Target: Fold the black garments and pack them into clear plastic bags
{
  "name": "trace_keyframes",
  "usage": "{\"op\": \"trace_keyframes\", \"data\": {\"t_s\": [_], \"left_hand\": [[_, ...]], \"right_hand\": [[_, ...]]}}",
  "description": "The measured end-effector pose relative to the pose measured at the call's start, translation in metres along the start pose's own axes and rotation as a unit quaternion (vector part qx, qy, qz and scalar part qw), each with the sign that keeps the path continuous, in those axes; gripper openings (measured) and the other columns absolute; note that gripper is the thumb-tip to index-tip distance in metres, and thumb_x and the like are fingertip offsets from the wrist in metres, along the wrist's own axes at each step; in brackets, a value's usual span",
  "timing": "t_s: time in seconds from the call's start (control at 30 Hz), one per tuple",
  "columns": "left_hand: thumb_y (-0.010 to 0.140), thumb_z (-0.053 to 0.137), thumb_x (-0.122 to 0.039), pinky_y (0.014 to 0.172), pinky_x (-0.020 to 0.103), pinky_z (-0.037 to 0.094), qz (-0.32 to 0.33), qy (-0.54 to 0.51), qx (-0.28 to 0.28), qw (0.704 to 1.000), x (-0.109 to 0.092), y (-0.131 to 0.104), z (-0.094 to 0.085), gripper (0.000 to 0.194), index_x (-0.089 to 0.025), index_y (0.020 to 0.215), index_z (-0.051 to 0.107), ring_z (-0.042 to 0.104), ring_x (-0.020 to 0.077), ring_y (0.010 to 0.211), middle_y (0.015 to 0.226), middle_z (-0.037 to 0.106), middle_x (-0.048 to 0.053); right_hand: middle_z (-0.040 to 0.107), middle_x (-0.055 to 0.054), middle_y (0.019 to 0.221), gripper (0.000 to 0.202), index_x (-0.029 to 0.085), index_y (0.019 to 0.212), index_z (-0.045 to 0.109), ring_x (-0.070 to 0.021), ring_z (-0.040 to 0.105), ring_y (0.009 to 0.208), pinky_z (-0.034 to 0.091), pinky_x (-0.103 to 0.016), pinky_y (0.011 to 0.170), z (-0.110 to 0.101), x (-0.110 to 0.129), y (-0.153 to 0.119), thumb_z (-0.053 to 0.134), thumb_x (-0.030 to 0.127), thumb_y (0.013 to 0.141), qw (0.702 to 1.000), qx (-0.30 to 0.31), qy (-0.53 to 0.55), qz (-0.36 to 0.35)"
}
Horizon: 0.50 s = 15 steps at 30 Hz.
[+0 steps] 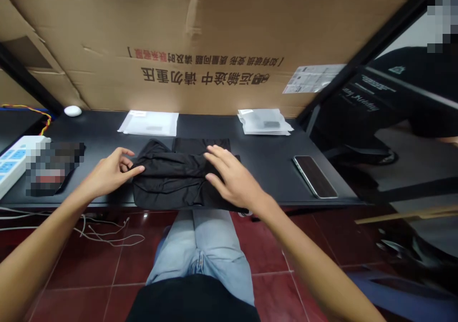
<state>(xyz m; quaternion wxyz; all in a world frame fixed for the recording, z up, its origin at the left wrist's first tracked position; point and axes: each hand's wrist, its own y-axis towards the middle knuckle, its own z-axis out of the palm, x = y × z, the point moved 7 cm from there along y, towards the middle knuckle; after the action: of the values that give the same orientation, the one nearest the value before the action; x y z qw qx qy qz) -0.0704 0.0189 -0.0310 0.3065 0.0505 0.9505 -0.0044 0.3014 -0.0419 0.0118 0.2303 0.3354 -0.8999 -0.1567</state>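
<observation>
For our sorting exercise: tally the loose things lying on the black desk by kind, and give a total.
Folded black fabric garment: 1
Clear plastic packet piles: 2
Dark flat smartphone: 1
White oval mouse: 1
White power strip: 1
Total: 6

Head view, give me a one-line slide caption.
Both hands, left hand and right hand, rest on a black garment on a black table.

Head view: from above the black desk (272, 162), close
Facing: forward and down, toward the cardboard box (214, 45) behind the desk
</observation>
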Motion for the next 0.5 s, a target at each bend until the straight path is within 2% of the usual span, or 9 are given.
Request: {"op": "trace_keyframes", "data": {"t_s": [0.07, 0.13, 0.2, 0.3, 0.4, 0.5], "left_hand": [[0.083, 0.078, -0.076, 0.076, 0.035, 0.056, 0.003, -0.043, 0.024, 0.999, 0.003, 0.001, 0.001, 0.078, -0.02, 0.135, 0.062, 0.072, 0.0232, 0.082, 0.089, 0.076, 0.003], [0.083, 0.079, -0.074, 0.076, 0.035, 0.056, 0.007, -0.079, 0.044, 0.996, 0.002, 0.002, 0.004, 0.076, -0.019, 0.133, 0.064, 0.071, 0.022, 0.08, 0.085, 0.075, 0.002], [0.083, 0.08, -0.072, 0.077, 0.035, 0.057, 0.01, -0.103, 0.054, 0.993, 0.0, 0.004, 0.004, 0.071, -0.018, 0.128, 0.069, 0.071, 0.0217, 0.08, 0.086, 0.076, 0.003], [0.086, 0.079, -0.067, 0.081, 0.036, 0.058, 0.015, -0.126, 0.052, 0.991, -0.008, 0.004, 0.001, 0.058, -0.018, 0.117, 0.075, 0.072, 0.0225, 0.085, 0.096, 0.079, 0.007], [0.088, 0.077, -0.06, 0.083, 0.036, 0.059, 0.025, -0.144, 0.0, 0.989, -0.024, 0.004, -0.008, 0.044, -0.02, 0.107, 0.076, 0.072, 0.0231, 0.089, 0.099, 0.079, 0.006], [0.089, 0.075, -0.052, 0.083, 0.036, 0.06, 0.048, -0.129, -0.09, 0.986, -0.057, 0.005, -0.018, 0.032, -0.022, 0.1, 0.071, 0.071, 0.0232, 0.092, 0.095, 0.075, 0.004]], "right_hand": [[0.04, -0.016, 0.179, 0.066, 0.021, 0.172, 0.038, -0.0344, 0.035, 0.168, 0.036, -0.062, 0.136, 0.025, 0.024, 0.01, 0.053, 0.046, 0.113, 0.997, 0.061, 0.013, -0.035], [0.035, -0.018, 0.18, 0.073, 0.018, 0.174, 0.034, -0.0345, 0.031, 0.169, 0.034, -0.061, 0.137, 0.046, 0.04, 0.018, 0.053, 0.053, 0.113, 0.994, 0.093, 0.017, -0.046], [0.035, -0.019, 0.18, 0.077, 0.016, 0.173, 0.035, -0.0355, 0.03, 0.17, 0.032, -0.061, 0.137, 0.061, 0.047, 0.023, 0.053, 0.059, 0.112, 0.993, 0.106, 0.015, -0.043], [0.034, -0.021, 0.179, 0.081, 0.012, 0.172, 0.036, -0.0373, 0.03, 0.169, 0.031, -0.063, 0.137, 0.074, 0.05, 0.027, 0.052, 0.063, 0.111, 0.993, 0.116, 0.01, -0.032], [0.032, -0.023, 0.179, 0.084, 0.008, 0.171, 0.037, -0.0381, 0.029, 0.17, 0.03, -0.063, 0.137, 0.08, 0.05, 0.029, 0.051, 0.065, 0.111, 0.992, 0.124, 0.011, -0.03], [0.034, -0.023, 0.178, 0.083, 0.009, 0.171, 0.038, -0.038, 0.03, 0.169, 0.031, -0.064, 0.137, 0.083, 0.052, 0.031, 0.05, 0.065, 0.111, 0.992, 0.119, 0.022, -0.033]]}}
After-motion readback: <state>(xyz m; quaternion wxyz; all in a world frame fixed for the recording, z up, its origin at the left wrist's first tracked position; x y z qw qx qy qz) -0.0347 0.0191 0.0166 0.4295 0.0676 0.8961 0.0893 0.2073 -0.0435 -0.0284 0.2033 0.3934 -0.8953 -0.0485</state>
